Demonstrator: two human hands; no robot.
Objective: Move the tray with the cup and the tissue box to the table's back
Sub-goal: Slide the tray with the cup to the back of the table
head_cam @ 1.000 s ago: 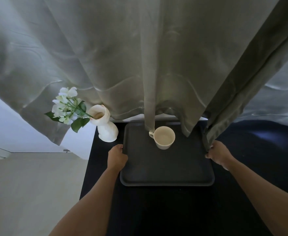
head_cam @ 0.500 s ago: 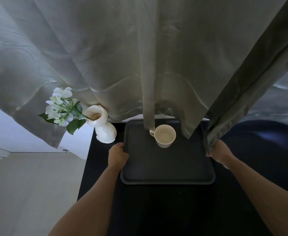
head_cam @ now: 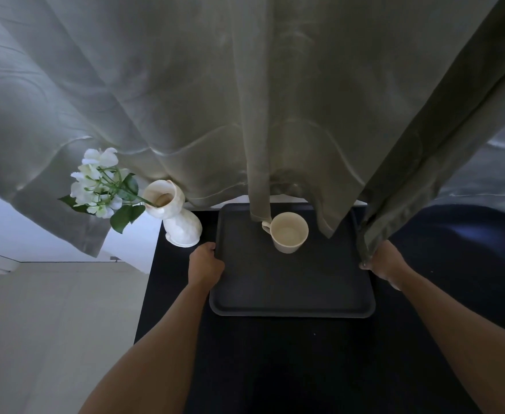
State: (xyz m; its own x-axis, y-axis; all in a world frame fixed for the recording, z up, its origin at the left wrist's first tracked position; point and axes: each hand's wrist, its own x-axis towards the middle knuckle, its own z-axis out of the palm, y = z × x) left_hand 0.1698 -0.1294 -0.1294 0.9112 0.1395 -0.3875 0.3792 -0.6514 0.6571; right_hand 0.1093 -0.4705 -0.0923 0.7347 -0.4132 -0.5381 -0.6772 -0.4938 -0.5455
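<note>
A dark grey tray lies on the black table, its far edge under the hanging curtain. A cream cup stands upright on the tray's far half, handle to the left, touching a curtain fold. My left hand grips the tray's left rim. My right hand holds the right rim, its fingers partly hidden by the curtain's edge. No tissue box is in view.
A grey-green curtain hangs across the table's back and drapes onto the tray. A white vase with white flowers stands at the table's back left corner, close to the tray. The table's left edge drops to a pale floor.
The tray has slid a little farther back under the curtain with both hands on its rims. The cup rode along with it.
</note>
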